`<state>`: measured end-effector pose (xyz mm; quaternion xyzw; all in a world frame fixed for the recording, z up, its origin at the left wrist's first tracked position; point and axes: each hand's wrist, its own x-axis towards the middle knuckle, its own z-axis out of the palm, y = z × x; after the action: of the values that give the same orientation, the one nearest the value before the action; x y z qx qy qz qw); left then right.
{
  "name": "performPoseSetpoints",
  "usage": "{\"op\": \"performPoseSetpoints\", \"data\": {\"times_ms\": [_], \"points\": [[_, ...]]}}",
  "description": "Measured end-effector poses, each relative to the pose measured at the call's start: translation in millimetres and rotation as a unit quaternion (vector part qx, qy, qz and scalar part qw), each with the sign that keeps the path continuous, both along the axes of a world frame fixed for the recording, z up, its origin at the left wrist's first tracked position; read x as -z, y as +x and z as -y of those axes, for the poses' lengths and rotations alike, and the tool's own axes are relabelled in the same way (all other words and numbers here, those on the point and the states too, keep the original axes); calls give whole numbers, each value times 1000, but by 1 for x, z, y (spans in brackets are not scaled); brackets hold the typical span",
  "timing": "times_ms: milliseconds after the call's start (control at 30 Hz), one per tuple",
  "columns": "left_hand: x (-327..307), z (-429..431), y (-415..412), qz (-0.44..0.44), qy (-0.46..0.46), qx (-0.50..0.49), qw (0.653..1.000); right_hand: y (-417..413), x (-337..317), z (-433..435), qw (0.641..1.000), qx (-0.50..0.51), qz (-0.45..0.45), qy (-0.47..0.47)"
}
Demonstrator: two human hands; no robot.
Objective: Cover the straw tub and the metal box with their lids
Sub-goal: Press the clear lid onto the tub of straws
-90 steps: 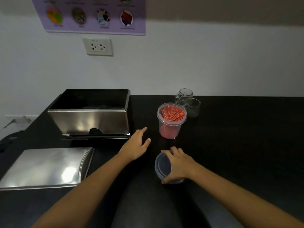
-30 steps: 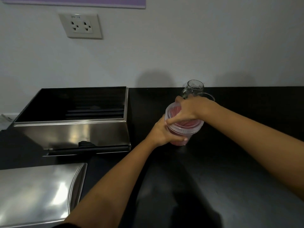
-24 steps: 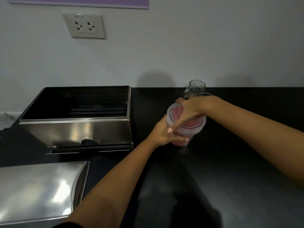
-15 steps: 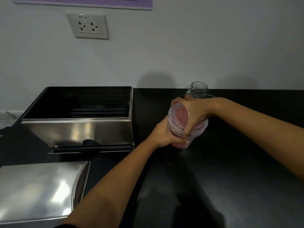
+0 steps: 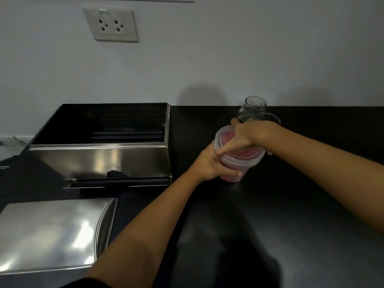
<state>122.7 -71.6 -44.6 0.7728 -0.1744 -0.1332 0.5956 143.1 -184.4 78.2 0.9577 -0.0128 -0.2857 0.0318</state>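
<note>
The clear plastic straw tub point(image 5: 232, 173), full of red straws, stands on the black counter at centre right. My left hand point(image 5: 209, 163) wraps around its side. A clear round lid point(image 5: 223, 140) lies on the tub's mouth, and my right hand point(image 5: 247, 136) is spread flat on top of it, fingers over the rim. The open metal box point(image 5: 99, 156) stands at the left, dark inside. Its flat metal lid point(image 5: 52, 231) lies on the counter in front of the box, apart from both hands.
Two clear glass jars point(image 5: 252, 108) stand just behind the tub, close to my right hand. A white wall with a power socket point(image 5: 111, 24) rises directly behind the black counter point(image 5: 291, 204). A dark object point(image 5: 8, 163) lies left of the box.
My right hand carried the round lid from the counter onto the tub and now presses on it; my left hand has closed around the tub. In the last second the hands only shifted slightly.
</note>
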Motion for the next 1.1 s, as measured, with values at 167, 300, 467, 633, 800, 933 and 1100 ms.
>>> {"op": "performPoseSetpoints", "data": {"times_ms": [167, 300, 467, 633, 800, 933, 1100], "points": [[-2, 1, 0, 10, 34, 5, 999, 2, 0, -10, 997, 50, 38, -44], [-4, 2, 0, 26, 35, 6, 999, 9, -13, -7, 997, -35, -20, -62], [-4, 1, -1, 16, 20, -1, 1000, 6, -19, 2, 992, -109, -56, 19], [-2, -1, 0, 7, 22, 14, 1000, 7, -12, 3, 998, -58, -22, 26], [-3, -2, 1, -7, 22, 20, 1000, 3, -2, 16, 994, -104, -12, 43], [-6, -3, 0, -2, 12, 22, 1000, -11, 6, 42, 976, -182, 39, 116], [-2, 2, -6, -21, -9, -24, 999, -23, 29, 49, 945, -237, 210, 77]]}}
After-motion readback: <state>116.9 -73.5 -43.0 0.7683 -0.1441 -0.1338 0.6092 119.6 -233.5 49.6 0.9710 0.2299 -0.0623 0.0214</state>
